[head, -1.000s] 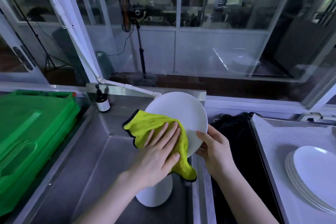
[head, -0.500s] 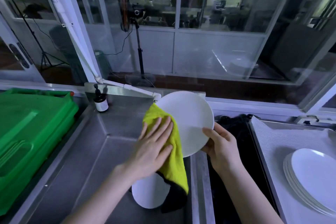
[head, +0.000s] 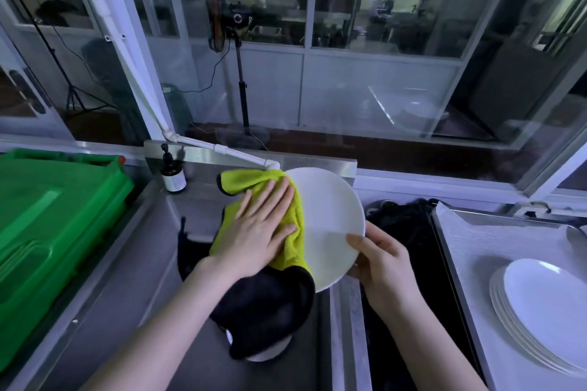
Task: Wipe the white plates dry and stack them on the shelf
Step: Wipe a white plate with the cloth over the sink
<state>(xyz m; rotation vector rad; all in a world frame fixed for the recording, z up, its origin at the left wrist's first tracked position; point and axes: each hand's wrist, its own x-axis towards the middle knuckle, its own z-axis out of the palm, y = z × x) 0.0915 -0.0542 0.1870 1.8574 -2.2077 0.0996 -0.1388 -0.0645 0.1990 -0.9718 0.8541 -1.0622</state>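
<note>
A steel sink [head: 120, 311] fills the middle and the left of the view, and a green crate [head: 47, 232] stands just beside it on the left. On the right there is a tray [head: 476, 247] with a pale lining, and a stack of plates [head: 546, 311] lies on it near the right edge. Over the sink the white plate [head: 330, 219] is tilted up, with its face toward the person. A yellow cloth [head: 244, 182] with a black back covers the left part of this plate and hangs down over another plate [head: 270, 355] in the sink. The left hand [head: 257, 235] lies flat with straight fingers and presses the cloth on the white plate. The right hand [head: 381, 260] grips the lower right rim, with the thumb on the face. A small brown bottle [head: 173, 176] stands at the back left corner of the sink
</note>
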